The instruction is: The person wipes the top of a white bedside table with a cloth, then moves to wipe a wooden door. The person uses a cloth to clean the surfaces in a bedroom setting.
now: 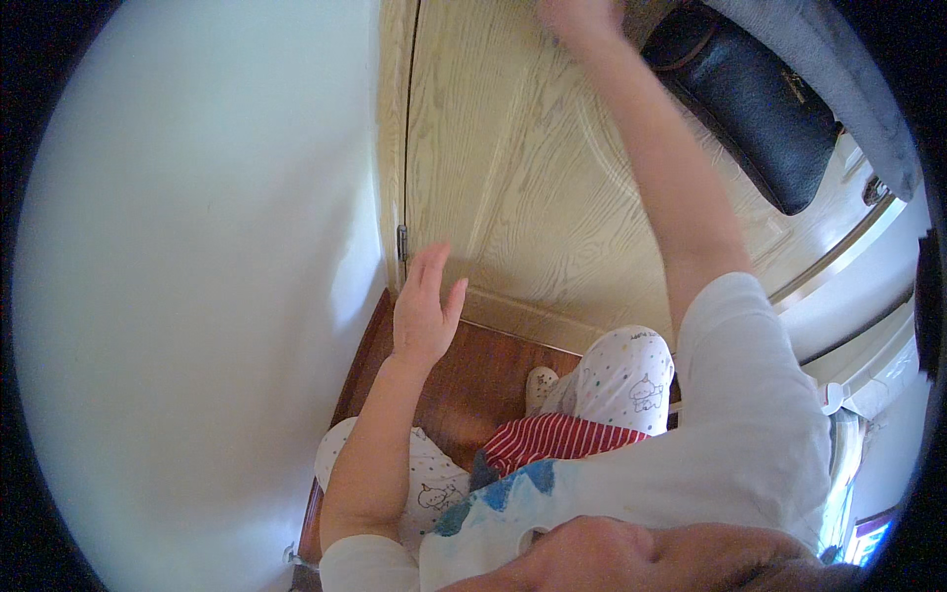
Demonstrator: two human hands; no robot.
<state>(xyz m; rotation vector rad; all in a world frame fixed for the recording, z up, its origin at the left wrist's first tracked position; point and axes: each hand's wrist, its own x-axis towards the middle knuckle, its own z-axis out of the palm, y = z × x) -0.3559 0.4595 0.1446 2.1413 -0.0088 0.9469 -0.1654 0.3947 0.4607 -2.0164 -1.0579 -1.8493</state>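
My left hand (429, 314) is held in the air with its thumb apart from the fingers and nothing in it. It is nearest to the lower hinge (402, 243) of a pale wood-grain door (510, 192); I cannot tell whether the fingertips touch the door. My right arm reaches up across the door panel. The right hand (584, 21) is blurred and cut off by the top edge of the view, so its fingers and anything in them are hidden. A black leather bag (747, 111) hangs in front of the door, right of my right forearm.
A grey fabric item (836, 81) hangs beside the bag, above a metal door handle (875, 191). The white wall (200, 259) rises close on my left. Below are the brown wooden floor (473, 377), a light shoe (542, 381) and red-and-white striped cloth (555, 440) at my lap.
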